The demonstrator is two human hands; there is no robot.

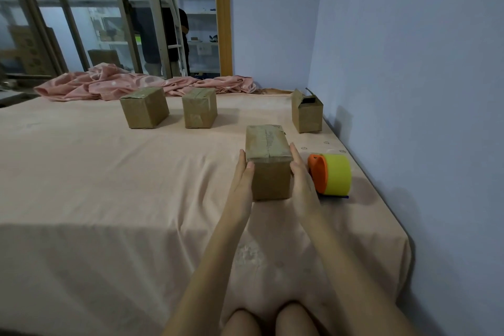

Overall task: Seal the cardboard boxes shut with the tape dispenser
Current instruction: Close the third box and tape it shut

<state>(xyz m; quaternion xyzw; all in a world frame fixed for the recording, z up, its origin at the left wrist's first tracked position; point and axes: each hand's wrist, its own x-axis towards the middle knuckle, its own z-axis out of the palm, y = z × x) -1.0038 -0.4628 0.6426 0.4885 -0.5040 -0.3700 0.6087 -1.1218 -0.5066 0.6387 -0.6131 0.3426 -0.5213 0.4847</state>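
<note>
Pale pink bedsheet (109,172) covers the surface where I kneel, and bluish walls close it in on the right. Straight ahead at 12 o'clock stands the cardboard box (268,163) I am handling, flaps down with tape along the top seam. My left hand (242,174) lies flat against its left side, fingers straight and together, thumb on the near top corner; my right hand (301,174) presses its right side the same way, so the box is squeezed between both palms. Just beside my right hand, at 3 o'clock of the box, the tape dispenser (331,174) lies on the sheet, orange body and yellow roll; my hand hides part of its near edge. Farther out at 11 o'clock sit two taped boxes, one on the left (144,108) and one beside it (199,111). At 1 o'clock by the wall an open box (306,114) has its flaps up; something dark shows inside, too dim to name. Beyond them a crumpled pink blanket (131,84) lies across the far edge. Behind glass, a person (152,24) stands blurred.
</note>
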